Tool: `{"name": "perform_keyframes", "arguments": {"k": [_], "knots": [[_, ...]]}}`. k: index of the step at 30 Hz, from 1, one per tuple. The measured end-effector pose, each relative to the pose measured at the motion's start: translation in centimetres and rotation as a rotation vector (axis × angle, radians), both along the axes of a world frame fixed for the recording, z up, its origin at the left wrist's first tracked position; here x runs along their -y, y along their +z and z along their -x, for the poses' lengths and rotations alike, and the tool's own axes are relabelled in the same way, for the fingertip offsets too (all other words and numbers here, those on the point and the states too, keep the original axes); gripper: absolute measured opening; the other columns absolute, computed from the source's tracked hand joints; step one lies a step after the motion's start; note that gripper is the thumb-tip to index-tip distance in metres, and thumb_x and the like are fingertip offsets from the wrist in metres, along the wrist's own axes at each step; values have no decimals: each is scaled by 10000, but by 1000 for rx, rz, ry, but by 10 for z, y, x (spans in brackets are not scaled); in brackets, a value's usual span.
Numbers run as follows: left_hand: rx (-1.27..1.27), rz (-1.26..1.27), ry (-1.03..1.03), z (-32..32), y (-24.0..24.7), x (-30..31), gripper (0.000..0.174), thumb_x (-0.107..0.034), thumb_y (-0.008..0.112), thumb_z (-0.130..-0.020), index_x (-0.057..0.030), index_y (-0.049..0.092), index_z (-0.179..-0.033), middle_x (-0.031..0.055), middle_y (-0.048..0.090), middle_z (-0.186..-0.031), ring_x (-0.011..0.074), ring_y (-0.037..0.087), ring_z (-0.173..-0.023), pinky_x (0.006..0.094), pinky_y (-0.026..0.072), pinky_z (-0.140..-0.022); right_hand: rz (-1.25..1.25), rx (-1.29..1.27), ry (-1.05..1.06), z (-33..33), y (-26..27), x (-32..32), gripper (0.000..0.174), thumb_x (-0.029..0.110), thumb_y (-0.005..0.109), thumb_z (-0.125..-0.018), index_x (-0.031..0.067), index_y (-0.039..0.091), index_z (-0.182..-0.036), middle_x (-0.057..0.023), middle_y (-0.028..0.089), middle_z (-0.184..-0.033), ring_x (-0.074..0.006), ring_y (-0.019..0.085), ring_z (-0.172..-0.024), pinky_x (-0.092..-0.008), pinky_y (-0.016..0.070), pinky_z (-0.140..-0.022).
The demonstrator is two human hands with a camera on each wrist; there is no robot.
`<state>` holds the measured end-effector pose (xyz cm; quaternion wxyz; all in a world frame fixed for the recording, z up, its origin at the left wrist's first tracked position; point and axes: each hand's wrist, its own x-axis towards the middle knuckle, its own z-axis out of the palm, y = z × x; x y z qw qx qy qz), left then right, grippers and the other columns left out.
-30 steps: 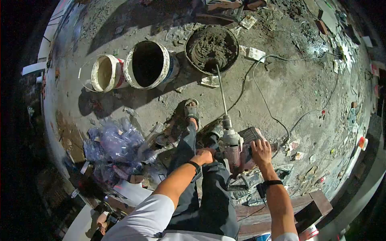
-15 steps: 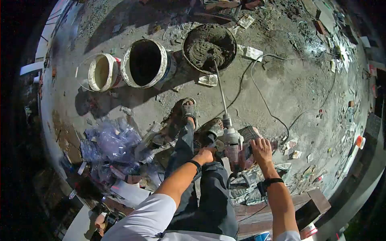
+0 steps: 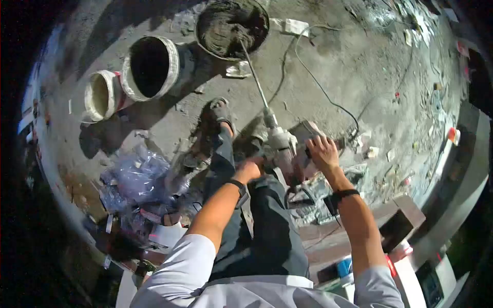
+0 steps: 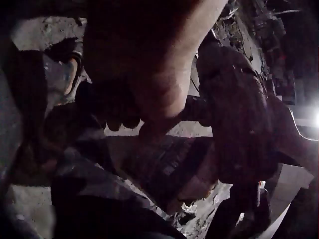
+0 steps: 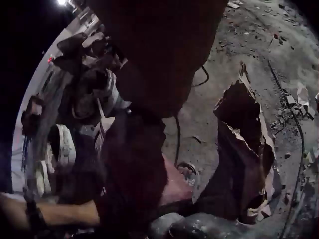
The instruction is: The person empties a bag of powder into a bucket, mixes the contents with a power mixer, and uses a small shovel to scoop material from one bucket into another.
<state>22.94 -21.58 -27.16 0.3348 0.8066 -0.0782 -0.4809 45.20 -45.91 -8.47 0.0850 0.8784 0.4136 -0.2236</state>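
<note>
A mixing drill (image 3: pixel 283 143) with a long metal shaft lies between my two hands, angled up and left. Its shaft (image 3: pixel 255 77) runs into a round tub (image 3: pixel 199 41) holding grey wet mortar (image 3: pixel 221 28). My left hand (image 3: pixel 250 169) grips a side handle left of the drill body; in the left wrist view its fingers curl round that handle. On the drill's other side, my right hand (image 3: pixel 323 154) holds on with fingers bent over the grip. The right wrist view shows this hand only as a dark shape. The tub's top edge is cut off in the head view.
Left of the tub stand a large white-rimmed bucket (image 3: pixel 174 69) and a smaller bucket (image 3: pixel 92 110). Crumpled plastic wrap (image 3: pixel 138 177) lies by my left leg. A cable (image 3: pixel 328 100) curves over the gritty floor on the right. Rubble and paper scraps are scattered there.
The head view has turned, so the tub and buckets sit higher and farther left. The shaft is still in the mortar, whose surface has changed shape. Both hands keep hold of the drill.
</note>
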Motion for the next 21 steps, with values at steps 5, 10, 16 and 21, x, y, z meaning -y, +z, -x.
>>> {"name": "perform_keyframes", "arguments": {"k": [5, 10, 16, 21], "knots": [[-115, -115, 214, 24, -25, 12, 396, -334, 553, -866, -54, 716, -1095, 257, 687, -1105, 403, 650, -1069, 477, 496, -937, -54, 42, 7, 2, 6, -3, 340, 223, 584, -868, 129, 606, -1195, -99, 590, -1079, -275, 569, -1039, -420, 447, -934], [-253, -180, 113, -10, 23, -1, 382, -291, 601, -842, -68, 693, -1138, 223, 684, -1149, 364, 650, -1092, 457, 506, -937, 67, -36, -14, 7, -2, -4, 389, 226, 573, -867, 140, 585, -1246, -110, 575, -1137, -269, 557, -1086, -408, 454, -920], [-130, -197, 110, -2, 23, -5, 391, -316, 613, -829, -69, 705, -1118, 216, 683, -1155, 354, 644, -1111, 442, 500, -947, 55, -7, 7, 10, -4, -1, 424, 224, 571, -865, 149, 567, -1282, -107, 564, -1200, -272, 549, -1103, -400, 452, -921], [-149, -226, 93, -20, 49, -11, 358, -298, 617, -811, -72, 722, -1069, 189, 712, -1077, 354, 667, -1051, 462, 509, -913, -12, 64, 38, 16, -12, 6, 422, 213, 576, -854, 145, 568, -1270, -93, 574, -1151, -259, 557, -1055, -404, 453, -903]]}}
